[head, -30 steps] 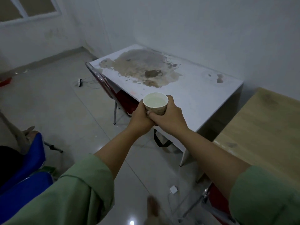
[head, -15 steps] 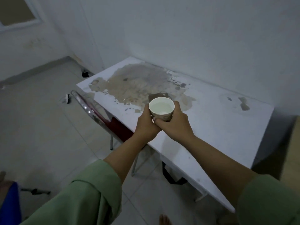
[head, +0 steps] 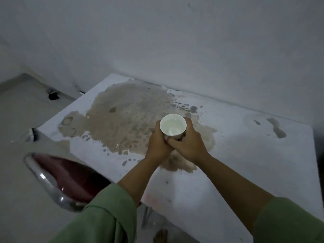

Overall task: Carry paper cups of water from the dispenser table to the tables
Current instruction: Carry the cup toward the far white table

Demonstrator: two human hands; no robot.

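A white paper cup [head: 172, 124] holding water is clasped between both palms, upright, above the middle of a white table [head: 245, 155]. My left hand [head: 157, 146] wraps its left side and my right hand [head: 188, 144] wraps its right side, fingers overlapping under the rim. The cup's lower half is hidden by my fingers. I cannot tell whether its base touches the tabletop. A large brown worn patch [head: 126, 116] covers the table's left half, just behind and under my hands.
The table stands against a white wall [head: 175, 41]. A red chair with a chrome frame [head: 57, 179] is tucked at the table's near left edge. A small dark object [head: 53, 96] lies on the floor by the far left wall. My bare foot [head: 160, 235] shows below.
I have walked up to the white table; it now fills the view. The cup, still in both hands, has moved from in front of the table's edge to over its middle.
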